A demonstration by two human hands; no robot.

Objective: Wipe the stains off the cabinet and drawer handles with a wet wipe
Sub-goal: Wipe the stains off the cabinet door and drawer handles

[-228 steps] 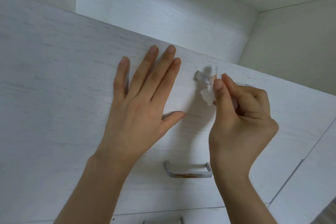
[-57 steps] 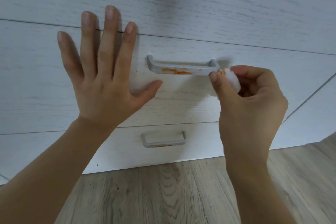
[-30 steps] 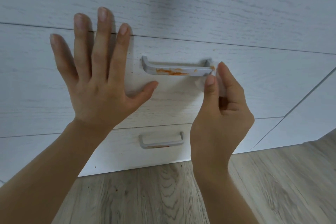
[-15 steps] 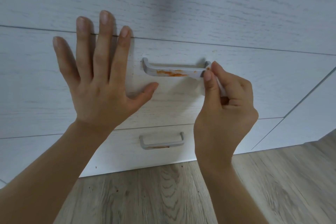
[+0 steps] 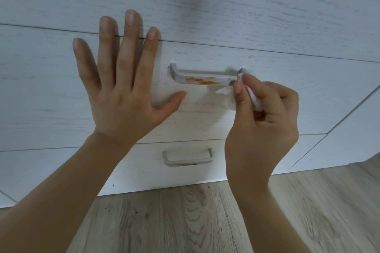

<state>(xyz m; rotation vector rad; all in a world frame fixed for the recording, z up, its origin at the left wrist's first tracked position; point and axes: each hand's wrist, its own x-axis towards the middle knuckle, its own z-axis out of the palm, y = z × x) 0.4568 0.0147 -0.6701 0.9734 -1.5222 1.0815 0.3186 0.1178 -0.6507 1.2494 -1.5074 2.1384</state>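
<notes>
1. The left hand (image 5: 123, 96) lies flat with fingers spread wide against the pale wood-grain drawer front (image 5: 287, 96), just left of the handle, bracing it and holding nothing.
2. The right hand (image 5: 261, 121) pinches a crumpled white wet wipe (image 5: 228, 96) between thumb and curled fingers, pressed to the right end of the grey metal bar handle (image 5: 205, 78).
3. An orange smear (image 5: 200, 80) runs along the middle of that bar, so this handle looks barely begun.
4. Next, I'd say, the wipe must slide leftward along the bar over the smear, with firm pressure.
5. A lower grey handle (image 5: 188, 158) on the drawer beneath shows a brownish stain along its underside, and is yet to be wiped.
</notes>
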